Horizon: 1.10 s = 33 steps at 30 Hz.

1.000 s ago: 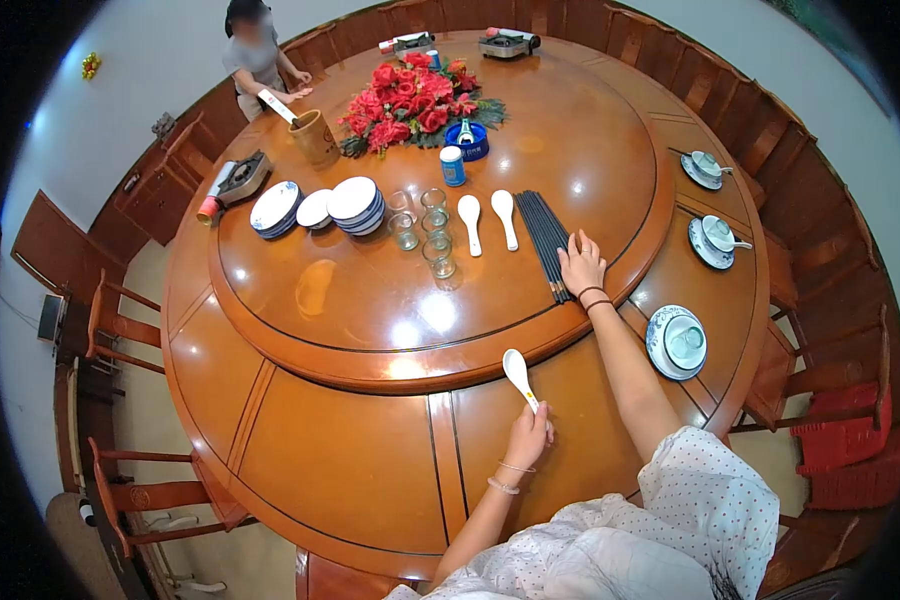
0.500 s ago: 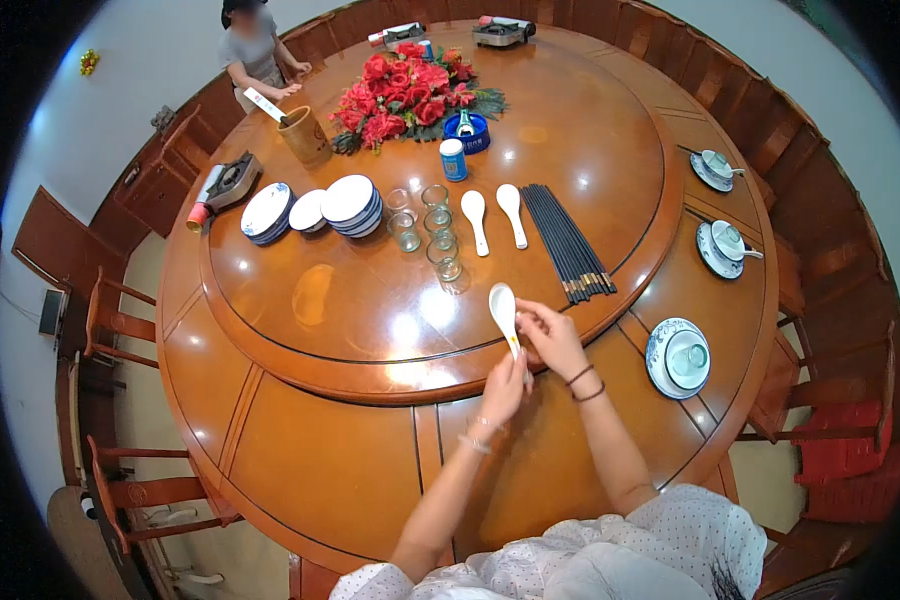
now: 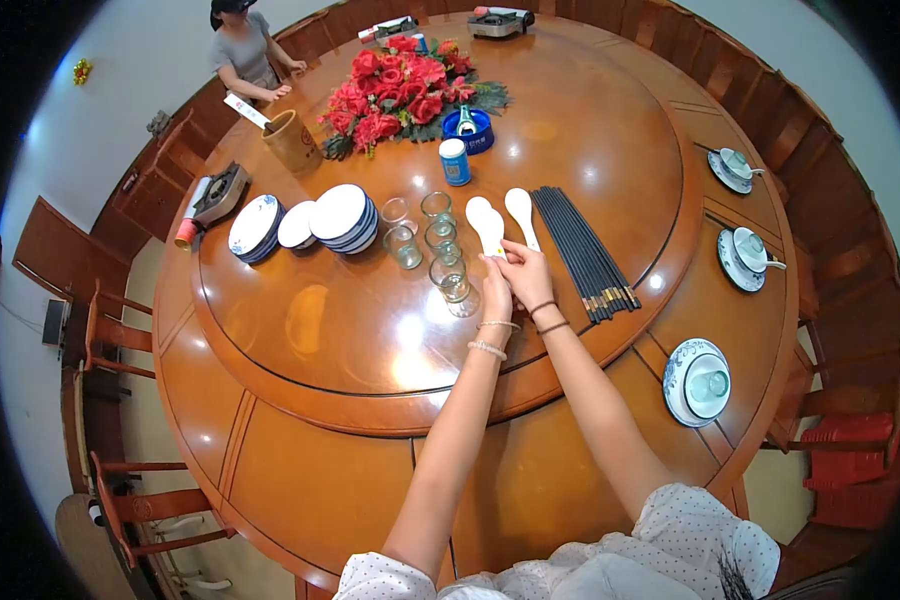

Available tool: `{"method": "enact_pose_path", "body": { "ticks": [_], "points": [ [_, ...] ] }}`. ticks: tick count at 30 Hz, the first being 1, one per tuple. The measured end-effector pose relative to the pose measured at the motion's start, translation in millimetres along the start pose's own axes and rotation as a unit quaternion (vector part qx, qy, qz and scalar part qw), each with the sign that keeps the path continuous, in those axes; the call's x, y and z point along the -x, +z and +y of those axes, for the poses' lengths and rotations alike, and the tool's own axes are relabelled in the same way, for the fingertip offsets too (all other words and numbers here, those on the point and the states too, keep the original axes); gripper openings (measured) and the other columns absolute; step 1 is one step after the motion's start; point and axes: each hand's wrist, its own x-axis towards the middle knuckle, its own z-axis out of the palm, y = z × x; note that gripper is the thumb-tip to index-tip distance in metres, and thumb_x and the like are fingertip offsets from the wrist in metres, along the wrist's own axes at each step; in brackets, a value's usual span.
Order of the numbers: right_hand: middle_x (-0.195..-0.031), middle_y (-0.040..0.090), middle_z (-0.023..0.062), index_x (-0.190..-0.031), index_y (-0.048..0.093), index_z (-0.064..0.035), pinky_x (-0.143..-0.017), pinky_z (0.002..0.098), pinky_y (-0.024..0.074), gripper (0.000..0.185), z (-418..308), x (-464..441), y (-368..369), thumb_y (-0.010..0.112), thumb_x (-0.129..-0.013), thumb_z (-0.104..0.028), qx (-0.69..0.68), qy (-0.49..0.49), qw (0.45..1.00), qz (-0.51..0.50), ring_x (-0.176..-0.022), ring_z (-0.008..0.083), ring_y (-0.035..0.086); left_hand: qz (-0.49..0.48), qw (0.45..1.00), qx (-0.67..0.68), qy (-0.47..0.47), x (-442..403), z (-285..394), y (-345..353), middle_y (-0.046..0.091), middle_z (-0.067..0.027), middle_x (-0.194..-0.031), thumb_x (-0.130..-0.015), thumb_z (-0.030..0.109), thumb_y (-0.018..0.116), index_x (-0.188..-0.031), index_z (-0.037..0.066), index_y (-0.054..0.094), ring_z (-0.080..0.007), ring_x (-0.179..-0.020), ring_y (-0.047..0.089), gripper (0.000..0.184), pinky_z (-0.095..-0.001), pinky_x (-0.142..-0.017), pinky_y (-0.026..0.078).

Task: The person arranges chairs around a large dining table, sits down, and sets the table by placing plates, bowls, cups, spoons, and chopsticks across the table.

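My left hand (image 3: 497,290) and my right hand (image 3: 527,273) are close together above the turntable, their fingers closed round the handle of a white soup spoon (image 3: 491,229). That spoon's bowl overlaps the left white spoon pile (image 3: 478,207) in view; whether they touch I cannot tell. Just right of it lies another white spoon (image 3: 519,207), its handle end near my right fingertips. A row of black chopsticks (image 3: 582,250) lies to the right of my hands. Several glass cups (image 3: 448,268) stand to the left.
Stacked blue-and-white bowls (image 3: 342,220) and plates (image 3: 256,228) sit leftward. Beyond are a blue can (image 3: 455,163), a blue ashtray (image 3: 480,136), red flowers (image 3: 395,95) and a wooden holder (image 3: 292,143). Place settings (image 3: 694,385) line the right edge. A person (image 3: 246,55) stands far left.
Both hands have moved forward with the spoon, from the turntable's near edge to the spoons lying on it. My right hand has come down onto the handle.
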Motion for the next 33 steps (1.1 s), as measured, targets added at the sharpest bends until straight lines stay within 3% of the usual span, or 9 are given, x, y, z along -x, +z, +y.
{"method": "enact_pose_path", "body": {
  "ticks": [1, 5, 8, 9, 13, 15, 19, 24, 33],
  "points": [
    [-0.066, 0.061, 0.0144, -0.099, 0.061, 0.0017, -0.059, 0.0287, 0.0478, 0.037, -6, -2, 3, 0.067, -0.069, -0.019, 0.042, -0.024, 0.999, 0.015, -0.061, 0.0165, 0.060, -0.013, 0.999, 0.025, -0.034, -9, 2, -5, 0.057, -0.0044, -0.068, -0.089, 0.056, 0.019, -0.088, 0.003, 0.058, -0.0117, -0.058, 0.055, 0.066, -0.0230, -0.046, 0.044],
    [-0.078, 0.062, 0.0189, -0.094, 0.064, -0.0029, -0.068, 0.0397, 0.0482, 0.028, -13, -18, 19, 0.061, -0.072, -0.021, 0.201, -0.087, 0.975, 0.027, -0.074, 0.0340, 0.059, 0.000, 0.993, 0.100, -0.056, -13, 22, -2, 0.057, -0.0071, -0.093, -0.090, 0.054, 0.024, -0.101, 0.004, 0.054, -0.0142, -0.085, 0.056, 0.059, -0.0262, -0.072, 0.047],
    [-0.079, 0.062, 0.0188, -0.092, 0.065, -0.0038, -0.068, 0.0396, 0.0483, 0.026, -20, -24, 21, 0.060, -0.073, -0.021, 0.281, -0.094, 0.954, 0.035, -0.075, 0.0327, 0.060, -0.043, 0.982, 0.168, -0.077, -18, 24, -5, 0.058, -0.0071, -0.095, -0.091, 0.051, 0.026, -0.105, 0.004, 0.052, -0.0149, -0.084, 0.057, 0.056, -0.0261, -0.072, 0.047],
    [-0.079, 0.062, 0.0189, -0.088, 0.065, -0.0020, -0.067, 0.0405, 0.0482, 0.024, -25, -23, 21, 0.058, -0.074, -0.021, 0.296, -0.101, 0.949, 0.042, -0.074, 0.0325, 0.060, -0.090, 0.972, 0.200, -0.081, -20, 22, -8, 0.053, -0.0076, -0.109, -0.091, 0.049, 0.030, -0.121, 0.008, 0.043, -0.0178, -0.098, 0.053, 0.052, -0.0291, -0.081, 0.045],
    [-0.078, 0.062, 0.0191, -0.088, 0.065, -0.0022, -0.066, 0.0390, 0.0485, 0.022, -19, -29, 25, 0.058, -0.073, -0.018, 0.382, -0.169, 0.908, 0.042, -0.074, 0.0311, 0.061, -0.091, 0.973, 0.205, -0.055, -11, 22, -13, 0.054, -0.0078, -0.109, -0.091, 0.048, 0.031, -0.121, 0.008, 0.042, -0.0184, -0.097, 0.054, 0.051, -0.0314, -0.080, 0.046],
    [-0.077, 0.062, 0.0189, -0.088, 0.065, -0.0022, -0.065, 0.0390, 0.0485, 0.022, -15, -33, 26, 0.057, -0.074, -0.017, 0.383, -0.180, 0.905, 0.046, -0.073, 0.0310, 0.060, -0.112, 0.970, 0.145, -0.160, -4, 22, -23, 0.056, -0.0071, -0.104, -0.091, 0.047, 0.032, -0.118, 0.008, 0.044, -0.0176, -0.092, 0.056, 0.050, -0.0322, -0.074, 0.048],
    [-0.073, 0.062, 0.0157, -0.082, 0.064, -0.0030, -0.062, 0.0384, 0.0486, 0.018, -12, -34, 33, 0.057, -0.074, -0.018, 0.426, -0.199, 0.881, 0.048, -0.070, 0.0289, 0.061, -0.120, 0.977, 0.087, -0.151, 17, 15, -41, 0.057, -0.0049, -0.096, -0.090, 0.048, 0.032, -0.113, 0.007, 0.049, -0.0143, -0.079, 0.057, 0.050, -0.0295, -0.065, 0.048],
    [-0.069, 0.062, 0.0115, -0.076, 0.061, -0.0046, -0.056, 0.0372, 0.0489, 0.018, -9, -27, 40, 0.059, -0.075, -0.022, 0.475, -0.210, 0.852, 0.061, -0.066, 0.0261, 0.062, -0.096, 0.989, 0.072, -0.083, 79, 15, -68, 0.055, -0.0017, -0.082, -0.092, 0.035, 0.038, -0.108, 0.001, 0.052, -0.0091, -0.066, 0.052, 0.040, -0.0212, -0.055, 0.042],
    [-0.075, 0.062, 0.0095, -0.102, 0.059, -0.0040, -0.053, 0.0345, 0.0504, 0.036, -7, -25, 43, 0.060, -0.075, -0.027, 0.525, -0.184, 0.830, 0.038, -0.062, 0.0242, 0.063, -0.053, 0.993, -0.015, -0.100, 234, -6, -142, 0.058, -0.0036, -0.085, -0.092, 0.023, 0.042, -0.107, 0.000, 0.055, -0.0090, -0.069, 0.054, 0.031, -0.0211, -0.058, 0.044]
  ]
}}
